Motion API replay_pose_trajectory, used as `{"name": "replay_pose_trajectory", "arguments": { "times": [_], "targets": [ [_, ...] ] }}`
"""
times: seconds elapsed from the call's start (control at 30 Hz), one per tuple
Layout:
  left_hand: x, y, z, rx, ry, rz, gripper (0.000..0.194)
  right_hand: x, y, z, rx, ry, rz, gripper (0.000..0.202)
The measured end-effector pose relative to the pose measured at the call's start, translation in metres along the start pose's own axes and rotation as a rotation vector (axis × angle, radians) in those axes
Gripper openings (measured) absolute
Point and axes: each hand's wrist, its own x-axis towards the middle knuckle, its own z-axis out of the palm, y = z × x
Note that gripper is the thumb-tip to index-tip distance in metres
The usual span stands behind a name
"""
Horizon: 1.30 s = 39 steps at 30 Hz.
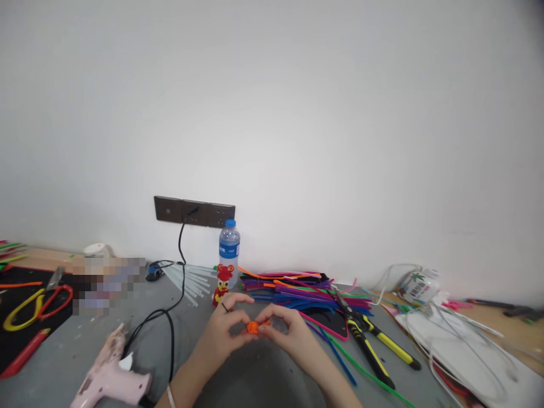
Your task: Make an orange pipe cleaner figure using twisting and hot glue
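Note:
A small fuzzy orange piece [254, 327] is pinched between my two hands, low in the middle of the view, above the grey table [238, 377]. My left hand [227, 328] grips its left side with thumb and forefinger, the other fingers loosely bent; a dark ring shows on one finger. From the other side, my right hand [283, 328] closes thumb and fingertips on the same piece. Just behind my left hand stands a red and yellow figure [224, 281] with big eyes, in front of a water bottle [229, 249] with a blue cap.
Colourful pipe cleaners [297, 289] lie behind my right hand, with yellow-black pliers [369, 340] to their right. A pink glue gun [114, 377] and its black cable are at left, near glue sticks [191, 283] and scissors [40, 306]. White paper [476, 351] lies at right.

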Motion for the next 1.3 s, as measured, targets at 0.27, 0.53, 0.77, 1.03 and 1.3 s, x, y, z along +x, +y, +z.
{"name": "replay_pose_trajectory", "arguments": {
  "times": [0.27,0.53,0.77,1.03,1.3],
  "targets": [
    [0.0,0.003,-0.001,0.05,-0.02,0.032,0.015,-0.003,-0.002,-0.001,0.061,-0.074,0.002,0.009],
    [0.0,0.0,0.001,0.063,0.029,0.014,0.021,-0.002,0.004,0.003,-0.124,0.024,-0.113,0.004],
    [0.001,0.001,0.0,0.068,0.056,0.0,0.023,-0.001,0.008,0.003,-0.17,0.028,-0.175,0.007],
    [0.001,0.007,-0.002,0.07,0.043,-0.006,0.019,0.0,0.01,0.003,-0.231,0.052,-0.254,0.014],
    [0.001,0.01,-0.001,0.041,0.041,-0.024,0.014,-0.002,0.014,0.005,-0.25,0.075,-0.262,0.028]
  ]
}}
